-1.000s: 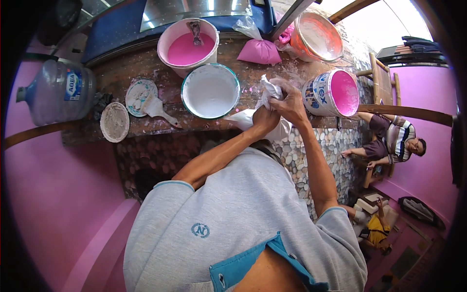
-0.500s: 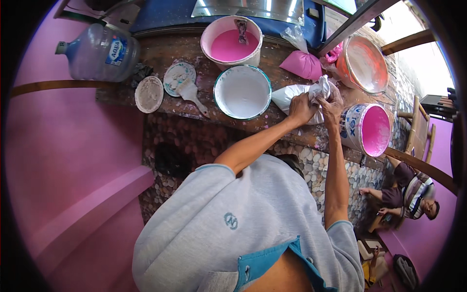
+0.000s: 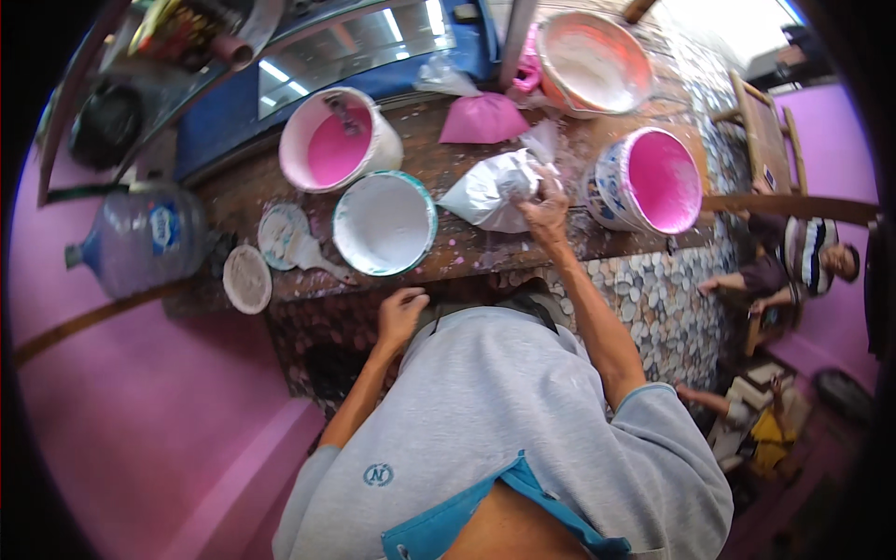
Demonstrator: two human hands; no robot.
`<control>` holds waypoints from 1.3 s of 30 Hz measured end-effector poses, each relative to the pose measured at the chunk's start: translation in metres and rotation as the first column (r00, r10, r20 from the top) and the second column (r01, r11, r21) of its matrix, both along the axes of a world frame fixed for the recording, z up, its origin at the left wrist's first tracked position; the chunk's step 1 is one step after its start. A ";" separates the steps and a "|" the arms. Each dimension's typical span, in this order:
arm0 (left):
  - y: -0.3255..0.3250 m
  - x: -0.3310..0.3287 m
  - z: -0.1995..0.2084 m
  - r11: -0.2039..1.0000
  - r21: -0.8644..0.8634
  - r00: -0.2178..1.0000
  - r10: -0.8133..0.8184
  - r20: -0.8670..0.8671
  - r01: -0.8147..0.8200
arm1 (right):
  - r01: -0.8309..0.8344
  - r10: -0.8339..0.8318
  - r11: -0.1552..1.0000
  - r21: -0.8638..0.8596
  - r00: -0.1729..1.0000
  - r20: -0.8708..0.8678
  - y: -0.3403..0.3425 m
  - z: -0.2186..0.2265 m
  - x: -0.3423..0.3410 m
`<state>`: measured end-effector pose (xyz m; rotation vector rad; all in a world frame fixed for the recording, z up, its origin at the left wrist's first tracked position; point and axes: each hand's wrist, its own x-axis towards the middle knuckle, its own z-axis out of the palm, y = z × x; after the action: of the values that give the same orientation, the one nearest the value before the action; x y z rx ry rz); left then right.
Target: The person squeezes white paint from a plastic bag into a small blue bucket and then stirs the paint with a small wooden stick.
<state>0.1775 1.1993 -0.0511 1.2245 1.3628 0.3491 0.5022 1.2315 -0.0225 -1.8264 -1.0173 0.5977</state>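
Observation:
A plastic bag of white stuff (image 3: 490, 189) rests on the wooden table, its top bunched up. My right hand (image 3: 544, 207) is closed on the bag's gathered neck. My left hand (image 3: 401, 315) is down by my waist, below the table's front edge, fingers curled and nothing visible in them. Left of the bag stands a white tub with a green rim (image 3: 385, 224), coated white inside. To the right, a bucket pink inside (image 3: 665, 182) leans on its side. Behind the white bag sits a clear bag of pink stuff (image 3: 483, 119).
A white bucket of pink paint (image 3: 383, 154) has a brush in it. An orange bucket (image 3: 597, 65) stands at the back right. A putty knife (image 3: 313, 257) lies on a round lid, beside a small tub (image 3: 247, 280). A large water bottle (image 3: 140, 245) lies left. People sit at right.
My left hand has let go of the white bag and dropped to my waist. My right hand keeps hold of the bag's neck. The view has turned and shifted.

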 end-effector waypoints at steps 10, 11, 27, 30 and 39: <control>-0.001 -0.103 -0.054 0.879 -0.294 0.924 0.334 -0.185 -0.376 | 0.086 -0.086 0.994 0.072 0.996 -0.010 -0.005 -0.022 -0.027; 0.001 -0.105 -0.058 0.877 -0.272 0.915 0.355 -0.194 -0.397 | 0.117 -0.126 0.986 0.122 0.990 0.071 -0.006 -0.029 -0.026; -0.004 -0.228 -0.177 0.995 -0.077 0.876 -0.092 -0.473 0.063 | 0.062 -0.110 0.973 0.222 0.971 0.213 -0.019 -0.077 -0.025; 0.003 -0.223 -0.172 0.981 -0.097 0.865 -0.195 -0.462 0.170 | -0.055 0.009 0.984 0.171 0.965 0.261 -0.026 -0.062 -0.023; 0.024 -0.206 -0.149 0.934 -0.151 0.799 -0.356 -0.484 0.324 | 0.518 -0.525 0.851 0.085 0.840 0.136 -0.171 -0.069 0.000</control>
<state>-0.0286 1.2233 -0.2006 1.5449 1.5347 -0.2955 0.5020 1.0603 -0.0916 -2.0201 -0.5734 0.0971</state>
